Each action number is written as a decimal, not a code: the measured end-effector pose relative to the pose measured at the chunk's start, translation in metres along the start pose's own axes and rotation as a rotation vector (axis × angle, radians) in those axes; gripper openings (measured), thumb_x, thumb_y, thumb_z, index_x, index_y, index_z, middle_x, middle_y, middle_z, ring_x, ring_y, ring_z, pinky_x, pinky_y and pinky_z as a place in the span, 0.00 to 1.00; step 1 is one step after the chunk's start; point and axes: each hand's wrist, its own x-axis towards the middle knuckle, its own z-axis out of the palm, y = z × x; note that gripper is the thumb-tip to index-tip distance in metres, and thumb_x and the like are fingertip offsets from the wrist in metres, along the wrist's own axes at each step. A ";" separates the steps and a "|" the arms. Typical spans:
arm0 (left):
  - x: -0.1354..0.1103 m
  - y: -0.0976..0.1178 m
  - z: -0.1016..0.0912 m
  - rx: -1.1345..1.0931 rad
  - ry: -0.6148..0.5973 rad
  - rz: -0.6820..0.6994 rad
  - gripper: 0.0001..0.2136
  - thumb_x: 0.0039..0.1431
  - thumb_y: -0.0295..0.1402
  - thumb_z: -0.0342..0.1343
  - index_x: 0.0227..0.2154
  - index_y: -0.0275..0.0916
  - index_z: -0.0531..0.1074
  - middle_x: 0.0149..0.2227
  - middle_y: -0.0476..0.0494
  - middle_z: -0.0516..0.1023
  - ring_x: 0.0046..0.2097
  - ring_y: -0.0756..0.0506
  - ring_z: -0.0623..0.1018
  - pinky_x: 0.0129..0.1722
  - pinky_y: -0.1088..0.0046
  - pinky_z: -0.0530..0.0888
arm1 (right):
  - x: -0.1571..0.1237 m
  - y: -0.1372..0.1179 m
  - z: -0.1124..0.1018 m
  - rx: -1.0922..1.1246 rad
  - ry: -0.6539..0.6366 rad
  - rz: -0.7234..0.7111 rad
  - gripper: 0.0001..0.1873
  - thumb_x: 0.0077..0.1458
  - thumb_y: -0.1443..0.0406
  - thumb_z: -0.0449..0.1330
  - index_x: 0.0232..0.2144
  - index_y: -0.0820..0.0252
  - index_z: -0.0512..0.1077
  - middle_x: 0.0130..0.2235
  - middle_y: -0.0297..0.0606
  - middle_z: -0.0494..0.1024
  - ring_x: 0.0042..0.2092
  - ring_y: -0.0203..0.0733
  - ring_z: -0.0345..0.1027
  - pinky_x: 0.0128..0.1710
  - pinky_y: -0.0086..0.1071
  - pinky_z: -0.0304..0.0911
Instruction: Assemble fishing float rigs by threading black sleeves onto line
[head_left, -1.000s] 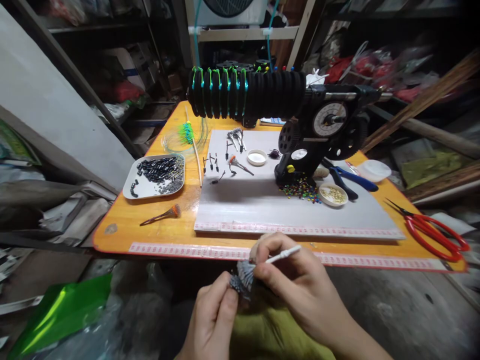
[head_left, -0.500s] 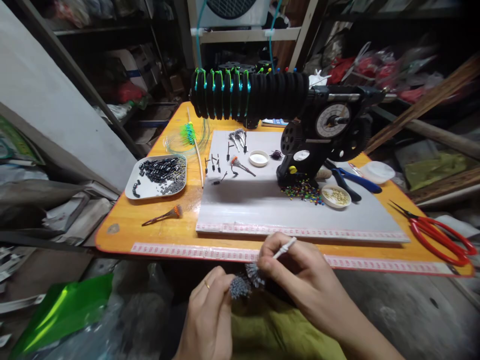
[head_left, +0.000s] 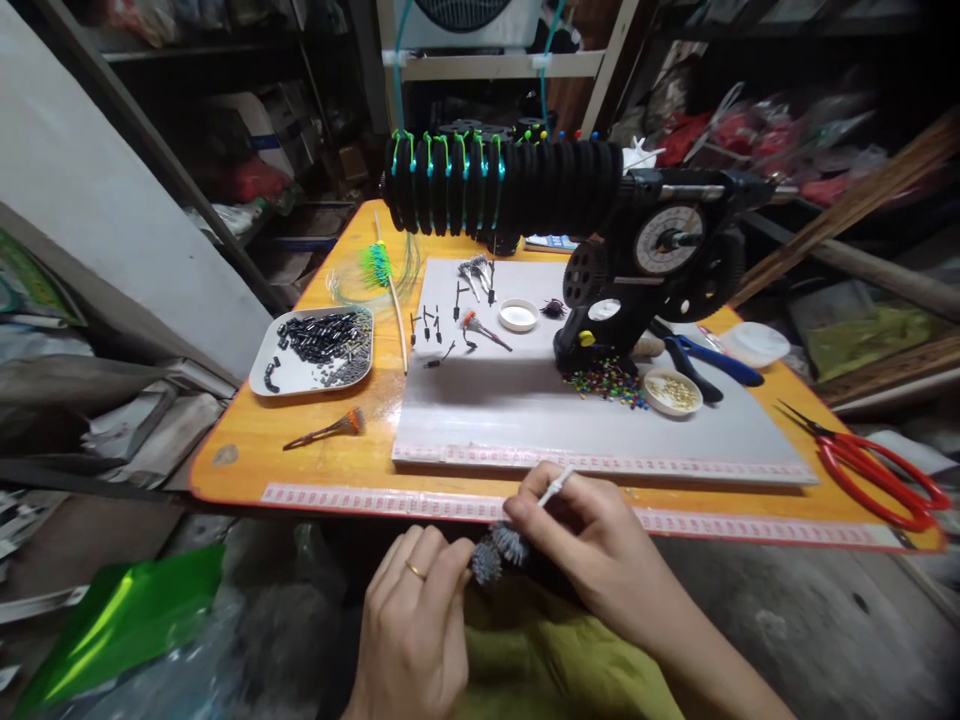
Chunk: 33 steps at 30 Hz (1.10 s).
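Observation:
Below the near edge of the orange table (head_left: 300, 450), both my hands meet over my lap. My left hand (head_left: 416, 625), a ring on one finger, pinches a small grey bristly tuft (head_left: 486, 562). My right hand (head_left: 581, 545) is closed on a thin white stick (head_left: 553, 490) that ends in a second grey bristly tuft (head_left: 511, 543). The two tufts touch each other between my fingertips. A yellow-green cloth (head_left: 540, 670) lies under my hands.
On the grey mat (head_left: 525, 410) stand a black winding machine with a dial (head_left: 660, 250), coloured beads (head_left: 609, 382), a dish of gold bits (head_left: 673, 392), a white cap (head_left: 518, 315) and small tufted pieces. A white tray of black tubes (head_left: 311, 350), blue pliers (head_left: 705, 360) and red scissors (head_left: 874, 465) lie around.
The white stick has tipped more upright and my right hand has drawn closer to me. The grey bundle now shows as two round tufts side by side. My left hand turned, ring now showing.

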 end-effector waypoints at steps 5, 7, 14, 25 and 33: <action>-0.003 0.000 0.000 0.015 -0.004 0.010 0.15 0.59 0.17 0.49 0.44 0.40 0.69 0.31 0.43 0.75 0.33 0.42 0.76 0.36 0.65 0.75 | -0.005 -0.004 0.000 0.095 -0.061 0.016 0.18 0.62 0.53 0.61 0.26 0.59 0.68 0.25 0.29 0.67 0.26 0.33 0.60 0.26 0.26 0.56; -0.004 0.000 -0.002 0.021 -0.016 0.013 0.16 0.58 0.16 0.49 0.44 0.40 0.69 0.30 0.44 0.74 0.32 0.42 0.74 0.34 0.66 0.72 | -0.006 -0.005 -0.001 0.027 -0.069 -0.012 0.17 0.63 0.55 0.60 0.26 0.59 0.69 0.25 0.29 0.67 0.27 0.33 0.60 0.27 0.27 0.56; -0.006 -0.002 -0.006 0.047 -0.093 0.045 0.17 0.57 0.15 0.51 0.46 0.38 0.69 0.31 0.44 0.72 0.32 0.43 0.69 0.34 0.66 0.68 | -0.011 -0.005 -0.003 -0.010 -0.065 -0.040 0.17 0.65 0.55 0.58 0.27 0.58 0.69 0.26 0.30 0.69 0.27 0.33 0.62 0.27 0.27 0.57; -0.006 0.002 -0.006 -0.024 -0.139 0.033 0.16 0.59 0.14 0.48 0.46 0.36 0.68 0.31 0.45 0.69 0.32 0.44 0.66 0.33 0.66 0.65 | -0.009 -0.003 -0.005 0.170 -0.081 0.088 0.20 0.63 0.50 0.59 0.28 0.58 0.68 0.25 0.27 0.62 0.26 0.32 0.54 0.25 0.26 0.51; -0.005 0.000 -0.005 -0.146 -0.069 0.000 0.19 0.57 0.10 0.46 0.43 0.38 0.70 0.34 0.44 0.66 0.38 0.44 0.67 0.36 0.65 0.68 | -0.006 -0.003 -0.006 0.309 -0.142 0.165 0.22 0.62 0.49 0.61 0.27 0.59 0.65 0.24 0.26 0.60 0.27 0.31 0.50 0.27 0.27 0.50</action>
